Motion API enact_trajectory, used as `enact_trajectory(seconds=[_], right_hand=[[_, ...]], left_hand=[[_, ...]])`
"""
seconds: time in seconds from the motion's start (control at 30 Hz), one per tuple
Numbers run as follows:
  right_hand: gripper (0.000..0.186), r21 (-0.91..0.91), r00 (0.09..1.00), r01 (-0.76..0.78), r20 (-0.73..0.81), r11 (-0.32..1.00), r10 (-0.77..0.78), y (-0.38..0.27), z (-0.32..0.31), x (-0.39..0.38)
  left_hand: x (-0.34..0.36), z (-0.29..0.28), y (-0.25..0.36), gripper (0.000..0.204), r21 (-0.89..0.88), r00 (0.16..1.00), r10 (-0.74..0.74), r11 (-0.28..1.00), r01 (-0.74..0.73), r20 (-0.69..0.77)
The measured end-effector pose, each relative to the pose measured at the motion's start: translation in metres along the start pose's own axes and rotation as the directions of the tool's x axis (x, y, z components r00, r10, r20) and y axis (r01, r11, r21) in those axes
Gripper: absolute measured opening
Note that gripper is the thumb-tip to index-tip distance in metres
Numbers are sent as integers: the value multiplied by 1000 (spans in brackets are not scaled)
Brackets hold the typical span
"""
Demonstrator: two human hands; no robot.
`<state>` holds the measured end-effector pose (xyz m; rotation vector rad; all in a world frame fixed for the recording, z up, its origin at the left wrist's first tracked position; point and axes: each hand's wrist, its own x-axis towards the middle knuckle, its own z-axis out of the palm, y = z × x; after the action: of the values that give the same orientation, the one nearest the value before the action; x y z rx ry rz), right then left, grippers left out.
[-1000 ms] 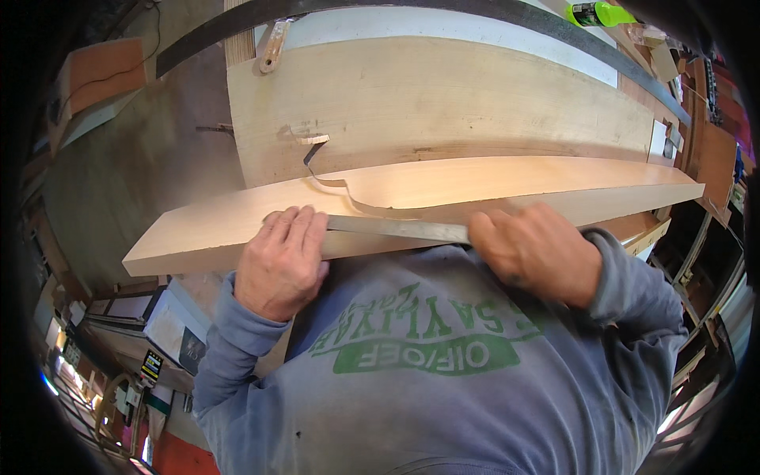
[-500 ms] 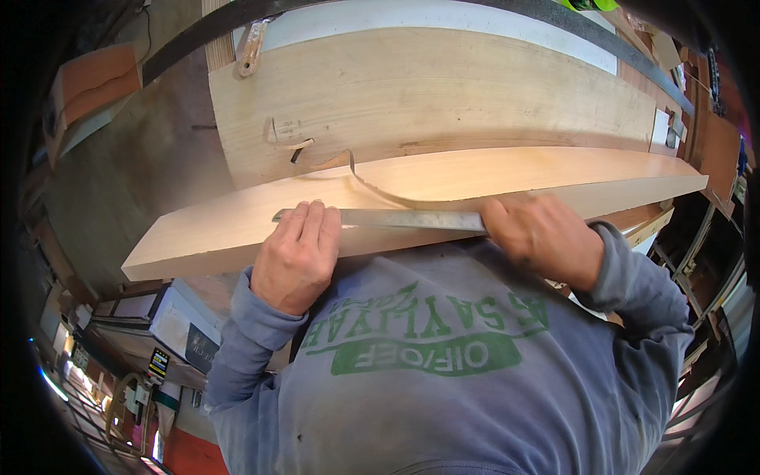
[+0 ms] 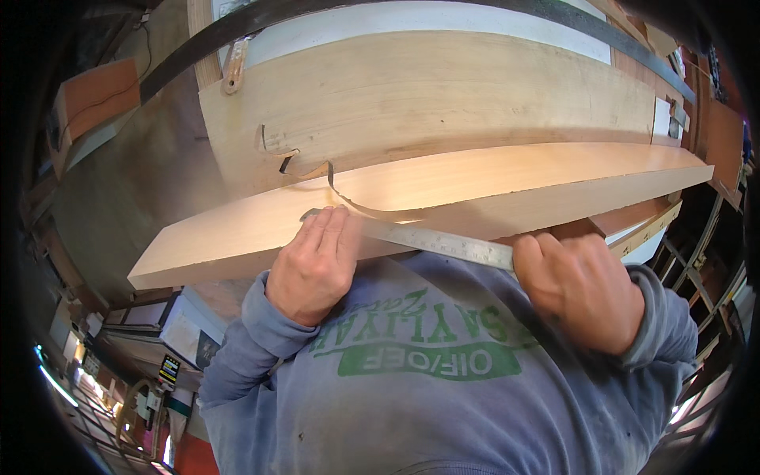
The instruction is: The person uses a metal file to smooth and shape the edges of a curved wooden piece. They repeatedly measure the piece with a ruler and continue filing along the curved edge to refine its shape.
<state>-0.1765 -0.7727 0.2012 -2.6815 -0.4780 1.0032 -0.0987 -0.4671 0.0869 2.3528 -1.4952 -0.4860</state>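
Note:
A long pale wooden board [image 3: 491, 170] lies crosswise in front of me, its near edge facing my body. My left hand [image 3: 313, 265] presses its fingers together over one end of a steel ruler [image 3: 443, 241], against the board's near edge. Wrapped round the ruler's other end, my right hand [image 3: 582, 289] is closed in a fist, right of the middle and off the board. The ruler slants down to the right. A thin curling strip of edging [image 3: 348, 203] runs from the board's near top edge, up past my left fingers and over the far side.
Behind the board lies a broad wooden panel [image 3: 443, 91], with a worn scraper-like tool [image 3: 234, 67] at its left corner. A dark curved bar [image 3: 332, 11] crosses the back. An orange-brown box [image 3: 99, 91] stands far left; a white carton [image 3: 186, 321] sits below the board's left end.
My right hand has moved down and to the right, tilting the ruler away from the edge. My left hand has shifted slightly right. The loose strip hangs a little further left.

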Motion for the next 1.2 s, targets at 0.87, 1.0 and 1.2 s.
enact_trajectory(seconds=[0.87, 1.0, 1.2], right_hand=[[5, 78, 932, 273, -267, 959, -243, 69, 34, -5], [6, -2, 904, 243, -362, 970, -227, 70, 12, -52], [10, 65, 874, -77, -476, 995, 99, 41, 26, -135]], left_hand=[[15, -11, 35, 61, -5, 989, -134, 991, 134, 68], [18, -15, 40, 62, -75, 998, -49, 996, 51, 25], [2, 5, 19, 65, 68, 922, -152, 980, 188, -357]])
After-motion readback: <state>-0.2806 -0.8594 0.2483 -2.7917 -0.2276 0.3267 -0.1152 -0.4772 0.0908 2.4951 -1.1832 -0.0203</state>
